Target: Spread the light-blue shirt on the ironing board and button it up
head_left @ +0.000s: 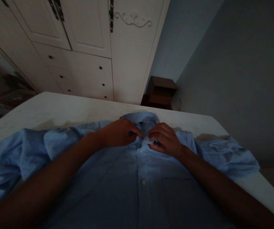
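Observation:
A light blue button-up shirt (127,171) lies front up on a white table (62,108), collar (139,117) at the far side, sleeves spread to both sides. My left hand (119,132) is closed, pinching the shirt's front edge just below the collar. My right hand (165,140) is closed on the opposite edge, fingertips nearly touching the left hand's. Between them shows a small white bit, a button or label. Two white buttons (143,182) run down the placket toward me. A chest pocket (186,194) sits at the lower right.
A cream wardrobe with drawers (89,73) stands behind the table. A small brown wooden stand (160,92) sits in the corner by the grey wall. Dark clutter (5,95) lies at the left. The table's right edge (263,190) drops off near my right forearm.

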`<state>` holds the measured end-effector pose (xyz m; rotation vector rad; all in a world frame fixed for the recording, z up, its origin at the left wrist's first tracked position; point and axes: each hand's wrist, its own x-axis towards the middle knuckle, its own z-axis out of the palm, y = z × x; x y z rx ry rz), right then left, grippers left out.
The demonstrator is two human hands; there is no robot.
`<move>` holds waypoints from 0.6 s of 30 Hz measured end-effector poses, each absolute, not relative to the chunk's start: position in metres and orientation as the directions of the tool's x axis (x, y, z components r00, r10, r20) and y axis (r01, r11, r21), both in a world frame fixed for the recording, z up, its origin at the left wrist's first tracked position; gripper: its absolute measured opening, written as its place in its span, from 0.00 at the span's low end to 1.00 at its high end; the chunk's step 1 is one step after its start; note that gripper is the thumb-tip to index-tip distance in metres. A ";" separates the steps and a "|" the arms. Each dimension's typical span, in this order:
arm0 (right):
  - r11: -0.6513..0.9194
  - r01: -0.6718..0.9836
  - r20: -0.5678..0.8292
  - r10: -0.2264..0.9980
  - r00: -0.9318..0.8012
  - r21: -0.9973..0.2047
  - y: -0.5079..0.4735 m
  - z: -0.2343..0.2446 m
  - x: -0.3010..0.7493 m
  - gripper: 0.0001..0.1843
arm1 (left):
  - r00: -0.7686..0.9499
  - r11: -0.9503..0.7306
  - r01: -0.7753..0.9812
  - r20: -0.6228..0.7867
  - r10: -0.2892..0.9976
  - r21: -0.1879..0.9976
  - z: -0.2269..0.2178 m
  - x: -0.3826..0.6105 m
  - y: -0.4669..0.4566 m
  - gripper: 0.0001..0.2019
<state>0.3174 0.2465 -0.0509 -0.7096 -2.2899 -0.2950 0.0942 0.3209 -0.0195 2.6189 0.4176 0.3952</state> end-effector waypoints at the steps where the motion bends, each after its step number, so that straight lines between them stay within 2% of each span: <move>1: 0.827 0.562 0.689 0.403 -0.602 0.007 0.247 -0.051 0.318 0.06 | 0.906 -0.827 0.229 0.199 0.375 0.514 -0.019 0.094 0.321 0.13; 5: 0.814 0.579 0.680 0.401 -0.615 0.043 0.246 -0.051 0.319 0.03 | 0.905 -0.778 0.229 0.166 0.391 0.585 -0.017 0.093 0.322 0.13; 9: 0.795 0.598 0.692 0.376 -0.616 0.100 0.245 -0.050 0.318 0.01 | 0.922 -0.795 0.226 0.141 0.361 0.563 -0.017 0.094 0.325 0.12; 12: 0.772 0.628 0.729 0.373 -0.574 0.099 0.245 -0.050 0.316 0.01 | 0.907 -0.799 0.219 0.185 0.379 0.561 -0.018 0.096 0.325 0.11; 15: 0.752 0.657 0.755 0.403 -0.518 0.050 0.244 -0.051 0.314 0.03 | 0.872 -0.743 0.180 0.244 0.424 0.645 -0.020 0.099 0.322 0.10; 18: 0.753 0.658 0.766 0.417 -0.489 0.011 0.243 -0.052 0.314 0.04 | 0.812 -0.640 0.179 0.254 0.525 0.748 -0.022 0.102 0.318 0.09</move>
